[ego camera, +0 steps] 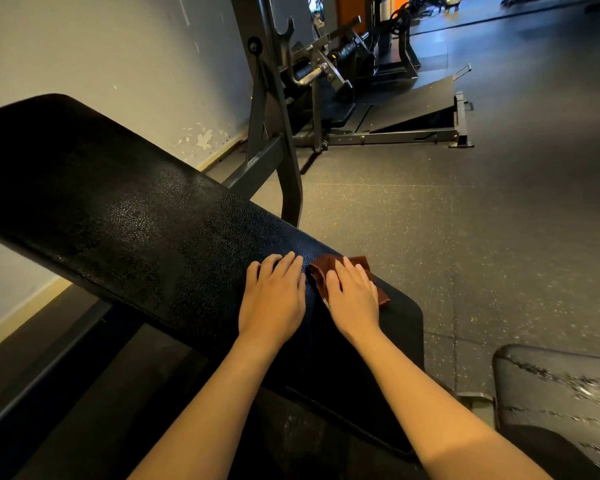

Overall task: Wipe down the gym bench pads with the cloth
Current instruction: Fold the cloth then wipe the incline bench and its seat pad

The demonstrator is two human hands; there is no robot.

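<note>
The bench pad (125,209) is black and looks like bumpy leather, with a soft shine where the light hits it, and the cloth (321,271) on it is brown, soft and fuzzy with no shine. The frame (274,109) behind the pad is dark grey painted metal, smooth and dull, and the floor (430,230) looks like dark rubber, matt, with tiny light specks all over. The wall (101,53) is pale paint, dull, and chipped near the bottom.

Dim, warm light; wide-angle warp, blurred lower-right corner.
</note>
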